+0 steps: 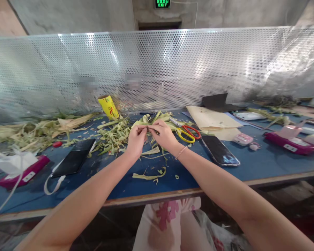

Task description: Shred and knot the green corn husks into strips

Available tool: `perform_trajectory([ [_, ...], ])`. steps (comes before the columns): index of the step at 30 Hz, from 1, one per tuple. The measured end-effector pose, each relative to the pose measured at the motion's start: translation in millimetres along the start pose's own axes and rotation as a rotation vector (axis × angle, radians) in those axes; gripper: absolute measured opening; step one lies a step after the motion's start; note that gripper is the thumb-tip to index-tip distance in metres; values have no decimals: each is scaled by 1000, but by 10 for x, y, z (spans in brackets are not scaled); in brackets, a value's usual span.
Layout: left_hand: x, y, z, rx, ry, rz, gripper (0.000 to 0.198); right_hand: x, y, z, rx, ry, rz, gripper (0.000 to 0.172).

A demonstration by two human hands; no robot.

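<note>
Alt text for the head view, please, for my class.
A person's left hand and right hand pinch pale green leafy strips above a blue table, between a curled green leafy heap and scissors with red and yellow handles.

The left hand and right hand meet over the blue table, fingertips pinched close together on husk. A curly heap sits just beside the left hand, a tilted yellow tube behind it. Scissors lie near the right hand, then a dark phone further right
</note>
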State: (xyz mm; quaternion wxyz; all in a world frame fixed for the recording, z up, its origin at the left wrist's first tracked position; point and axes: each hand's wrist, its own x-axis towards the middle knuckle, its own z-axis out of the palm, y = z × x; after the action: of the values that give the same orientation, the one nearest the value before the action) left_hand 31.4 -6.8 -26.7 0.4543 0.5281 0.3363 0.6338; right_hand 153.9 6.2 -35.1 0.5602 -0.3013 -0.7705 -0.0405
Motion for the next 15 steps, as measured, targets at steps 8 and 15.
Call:
perform_trajectory([
  [8, -7, -7, -12, 158, -19, 47, 7, 12, 53, -14, -35, -5, -11, 21],
  [15, 0, -6, -20, 203, -39, 71, 10, 32, -4, -55, 43, 19, 44, 17],
])
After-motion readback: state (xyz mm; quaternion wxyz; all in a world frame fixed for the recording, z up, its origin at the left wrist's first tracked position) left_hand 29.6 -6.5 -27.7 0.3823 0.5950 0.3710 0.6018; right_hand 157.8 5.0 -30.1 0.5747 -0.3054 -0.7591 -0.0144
